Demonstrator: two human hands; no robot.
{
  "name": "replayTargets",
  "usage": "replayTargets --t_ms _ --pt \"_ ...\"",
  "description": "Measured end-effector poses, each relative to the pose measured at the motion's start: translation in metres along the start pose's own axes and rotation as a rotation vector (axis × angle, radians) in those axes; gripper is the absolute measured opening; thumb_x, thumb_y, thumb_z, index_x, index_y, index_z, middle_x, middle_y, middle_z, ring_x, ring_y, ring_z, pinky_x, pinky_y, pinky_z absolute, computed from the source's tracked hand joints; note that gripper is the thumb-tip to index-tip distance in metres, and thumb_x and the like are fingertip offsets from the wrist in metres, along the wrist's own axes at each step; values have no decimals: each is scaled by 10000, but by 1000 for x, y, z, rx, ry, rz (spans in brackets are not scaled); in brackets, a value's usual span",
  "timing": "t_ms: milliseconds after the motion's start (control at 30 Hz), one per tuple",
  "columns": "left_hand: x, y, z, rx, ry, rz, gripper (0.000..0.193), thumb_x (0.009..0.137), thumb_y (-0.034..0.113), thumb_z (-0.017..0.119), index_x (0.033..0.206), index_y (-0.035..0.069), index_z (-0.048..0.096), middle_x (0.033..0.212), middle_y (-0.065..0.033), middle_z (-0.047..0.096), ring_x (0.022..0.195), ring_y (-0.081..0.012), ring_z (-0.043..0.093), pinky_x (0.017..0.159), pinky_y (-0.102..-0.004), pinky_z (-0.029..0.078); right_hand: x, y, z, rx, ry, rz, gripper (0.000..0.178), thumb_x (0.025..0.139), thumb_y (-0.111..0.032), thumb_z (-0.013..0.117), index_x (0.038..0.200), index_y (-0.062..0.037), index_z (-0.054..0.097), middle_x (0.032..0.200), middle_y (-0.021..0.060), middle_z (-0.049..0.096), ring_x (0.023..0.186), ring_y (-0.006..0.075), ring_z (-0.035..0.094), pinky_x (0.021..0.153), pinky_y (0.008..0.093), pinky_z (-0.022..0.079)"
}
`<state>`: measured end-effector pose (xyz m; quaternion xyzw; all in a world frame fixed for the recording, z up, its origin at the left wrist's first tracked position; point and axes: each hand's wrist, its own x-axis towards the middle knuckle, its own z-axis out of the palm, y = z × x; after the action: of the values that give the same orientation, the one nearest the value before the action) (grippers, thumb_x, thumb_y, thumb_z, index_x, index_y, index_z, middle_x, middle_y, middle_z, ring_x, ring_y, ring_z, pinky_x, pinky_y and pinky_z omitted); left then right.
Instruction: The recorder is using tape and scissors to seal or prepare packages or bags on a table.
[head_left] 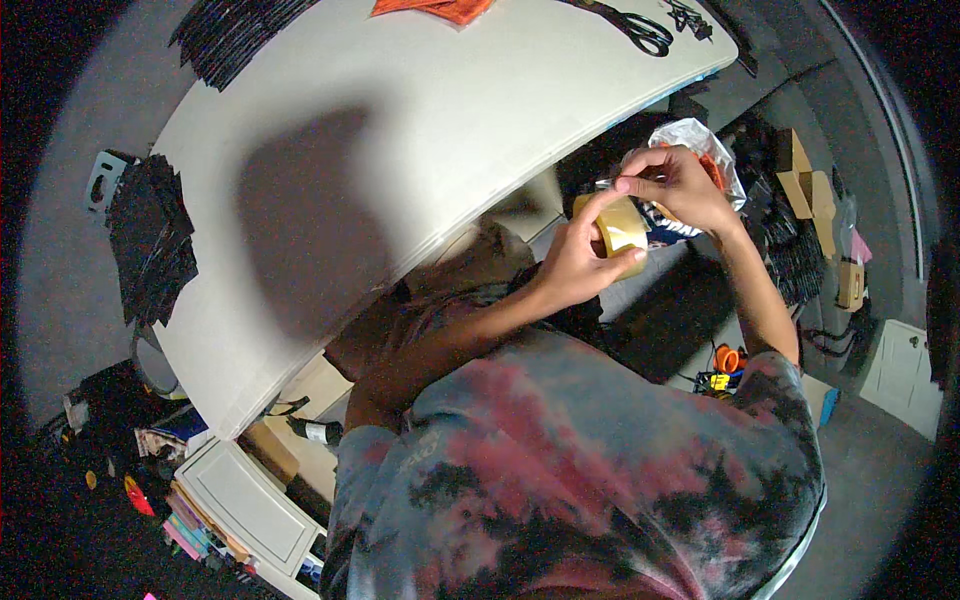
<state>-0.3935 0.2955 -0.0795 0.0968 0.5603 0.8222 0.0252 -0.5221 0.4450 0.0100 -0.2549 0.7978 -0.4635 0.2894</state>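
Note:
A roll of yellowish packing tape [626, 226] sits in my left hand [578, 264], off the table's edge. The thumb lies along its side, and the index finger reaches up past the roll. Close by, my right hand [688, 190] is closed in a pinch, thumb and index finger meeting at the left index fingertip. A small clear glint shows at those fingertips; what the pinch holds is too small to make out. Behind the right hand is a crumpled clear plastic bag [688, 132] with something orange in it.
A white table [460, 110] stretches ahead and left, with my shadow on it. Black scissors [645, 36] and orange packs [440, 8] lie at its far side. Flat black bags are stacked at its far left [245, 40] and left edge [150, 235]. Cardboard boxes [794, 172] stand at right.

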Motion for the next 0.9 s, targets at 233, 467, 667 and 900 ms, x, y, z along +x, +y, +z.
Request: replayTargets --t_ms 233,467,667,900 --pt "10 -6 17 166 27 -8 1001 732 31 866 1516 39 243 1267 -138 575 1035 -191 646 882 -346 553 -11 -9 -8 -111 157 -42 66 830 -60 768 848 -3 740 817 57 685 798 145 630 740 285 495" --pt "50 -32 10 105 174 -84 817 775 159 864 1409 24 367 1244 -131 577 1041 -220 647 856 -363 568 -23 -63 -34 -455 279 -308 95 791 -54 772 884 -32 771 821 74 650 796 206 629 749 308 491" --pt "40 -15 23 91 187 -75 885 810 74 821 1496 126 263 1248 -152 572 1083 -254 647 884 -370 595 49 -38 -56 -515 149 -319 119 840 -99 767 912 -6 752 860 106 707 835 189 663 791 330 512" --pt "46 -16 26 -182 193 -77 847 834 17 778 1506 122 273 1346 -149 505 1133 -253 618 888 -365 599 90 -16 -59 -376 15 -244 140 832 -121 796 871 7 754 825 77 722 764 134 651 713 310 519"
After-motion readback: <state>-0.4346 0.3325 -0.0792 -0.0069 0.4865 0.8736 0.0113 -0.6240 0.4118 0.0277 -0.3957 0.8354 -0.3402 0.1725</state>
